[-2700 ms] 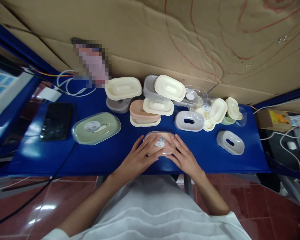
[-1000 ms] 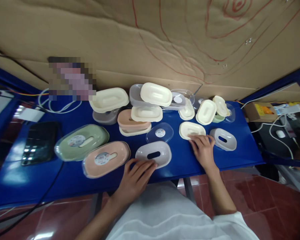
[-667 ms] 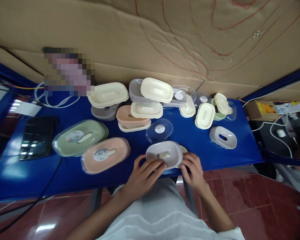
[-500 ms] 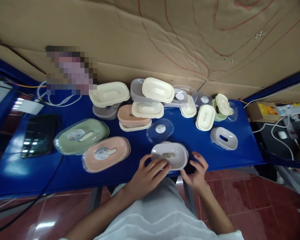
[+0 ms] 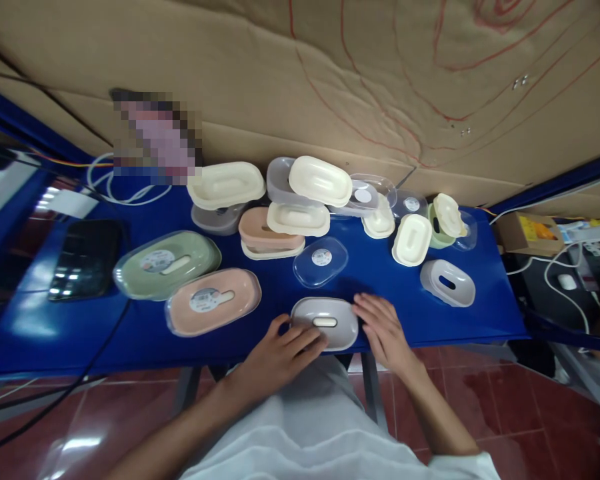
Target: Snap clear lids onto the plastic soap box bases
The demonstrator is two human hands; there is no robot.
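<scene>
The fingers of your left hand lay slightly spread over the near left rim of the grey box. The fingers of your right hand lay straight and close together against its right end, so neither hand was closed around it. The near edge of the blue table ran just in front of the grey box. A clear lid lay just behind the box, and a pink box lay near on its left.
</scene>
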